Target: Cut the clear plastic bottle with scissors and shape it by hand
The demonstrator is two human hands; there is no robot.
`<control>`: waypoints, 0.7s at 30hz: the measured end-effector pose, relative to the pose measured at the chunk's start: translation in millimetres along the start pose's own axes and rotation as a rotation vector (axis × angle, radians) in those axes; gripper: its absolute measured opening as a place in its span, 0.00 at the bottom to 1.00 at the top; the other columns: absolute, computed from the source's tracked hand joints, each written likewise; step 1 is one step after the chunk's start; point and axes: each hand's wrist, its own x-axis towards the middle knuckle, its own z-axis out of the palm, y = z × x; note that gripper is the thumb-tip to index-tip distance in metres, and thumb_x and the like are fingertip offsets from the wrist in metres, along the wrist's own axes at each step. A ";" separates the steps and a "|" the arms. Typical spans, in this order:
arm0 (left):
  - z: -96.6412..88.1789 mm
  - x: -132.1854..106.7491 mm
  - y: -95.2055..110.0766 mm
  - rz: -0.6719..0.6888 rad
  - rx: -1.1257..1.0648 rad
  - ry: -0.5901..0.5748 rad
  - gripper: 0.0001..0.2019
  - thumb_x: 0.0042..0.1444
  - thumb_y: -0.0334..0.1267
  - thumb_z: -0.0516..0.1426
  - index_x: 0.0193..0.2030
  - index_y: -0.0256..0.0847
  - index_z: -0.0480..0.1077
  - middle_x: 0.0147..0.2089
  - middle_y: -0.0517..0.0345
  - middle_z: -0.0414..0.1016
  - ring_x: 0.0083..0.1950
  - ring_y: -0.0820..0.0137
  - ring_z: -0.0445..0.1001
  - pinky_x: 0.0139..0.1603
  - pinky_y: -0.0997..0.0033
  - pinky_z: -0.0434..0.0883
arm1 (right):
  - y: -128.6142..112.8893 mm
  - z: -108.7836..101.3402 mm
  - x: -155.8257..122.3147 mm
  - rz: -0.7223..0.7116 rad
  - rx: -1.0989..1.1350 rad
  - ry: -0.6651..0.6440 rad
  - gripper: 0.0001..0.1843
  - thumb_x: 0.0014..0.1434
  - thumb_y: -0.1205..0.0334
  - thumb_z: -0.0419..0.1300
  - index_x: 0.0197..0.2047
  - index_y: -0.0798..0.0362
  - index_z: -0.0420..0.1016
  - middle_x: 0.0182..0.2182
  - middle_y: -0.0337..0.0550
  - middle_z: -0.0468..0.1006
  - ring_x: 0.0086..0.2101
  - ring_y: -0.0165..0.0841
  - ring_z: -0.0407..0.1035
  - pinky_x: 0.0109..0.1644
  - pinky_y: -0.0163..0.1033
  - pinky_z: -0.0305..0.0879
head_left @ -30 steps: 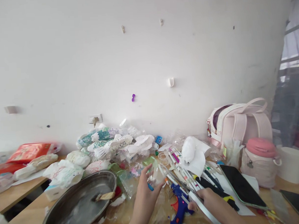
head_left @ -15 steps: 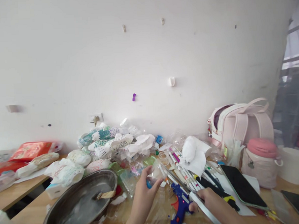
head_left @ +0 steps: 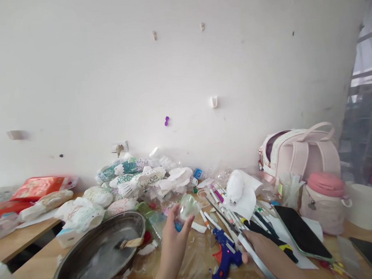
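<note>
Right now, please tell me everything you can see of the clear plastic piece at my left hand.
The clear plastic piece is see-through and shiny, rounded, with a faint greenish tint where things behind show through. It looks thin. A small blue part shows near its lower end; whether it is attached is unclear. The left hand holds it between thumb and fingers, apparently above the table. Its far outline is hard to follow against the clutter.

Pink backpack (head_left: 312,156) (white wall (head_left: 183,74) behind)
</note>
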 end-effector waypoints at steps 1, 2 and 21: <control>-0.1 0.3 -0.1 0.000 -0.006 0.001 0.25 0.47 0.54 0.60 0.47 0.40 0.69 0.46 0.46 0.79 0.42 0.56 0.79 0.42 0.57 0.74 | 1.7 0.7 1.0 -0.004 -0.033 -0.005 0.12 0.58 0.66 0.49 0.38 0.51 0.74 0.32 0.46 0.82 0.38 0.41 0.75 0.41 0.37 0.65; -0.2 0.4 0.2 -0.002 -0.007 -0.001 0.25 0.47 0.55 0.60 0.47 0.40 0.69 0.45 0.46 0.79 0.41 0.55 0.79 0.41 0.58 0.74 | 2.9 1.3 1.7 -0.015 -0.079 -0.008 0.12 0.57 0.67 0.50 0.39 0.53 0.74 0.34 0.49 0.82 0.39 0.43 0.75 0.42 0.39 0.65; 2.8 -1.6 9.8 -0.041 0.140 -0.231 0.24 0.47 0.52 0.58 0.47 0.39 0.67 0.45 0.45 0.79 0.36 0.59 0.78 0.38 0.59 0.74 | -13.9 -10.9 -7.4 -0.055 -0.229 0.023 0.19 0.48 0.47 0.62 0.35 0.56 0.75 0.35 0.56 0.81 0.38 0.53 0.75 0.38 0.45 0.65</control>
